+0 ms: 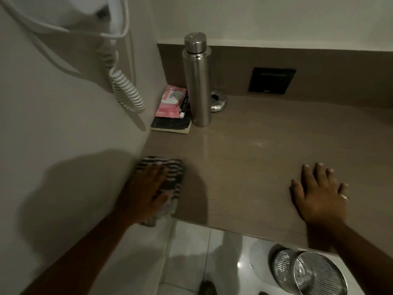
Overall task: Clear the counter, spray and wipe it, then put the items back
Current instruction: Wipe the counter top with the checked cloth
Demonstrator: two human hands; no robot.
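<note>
My left hand (146,188) presses flat on a black-and-white striped cloth (172,173) at the near left corner of the brown counter (255,150), against the wall; both look motion-blurred. My right hand (319,194) rests palm down on the counter near its front edge, fingers spread, holding nothing. In the far left corner stand a tall steel bottle (197,81), a pink wipes pack (171,102) lying on a dark notebook (170,125), and a small steel lid-like dish (218,102) behind the bottle.
A white wall-mounted hair dryer (70,11) with a coiled cord (125,90) hangs on the left wall. A black socket plate (272,80) sits in the backsplash. Below the counter's front edge are a tiled floor and a metal mesh bin (314,273).
</note>
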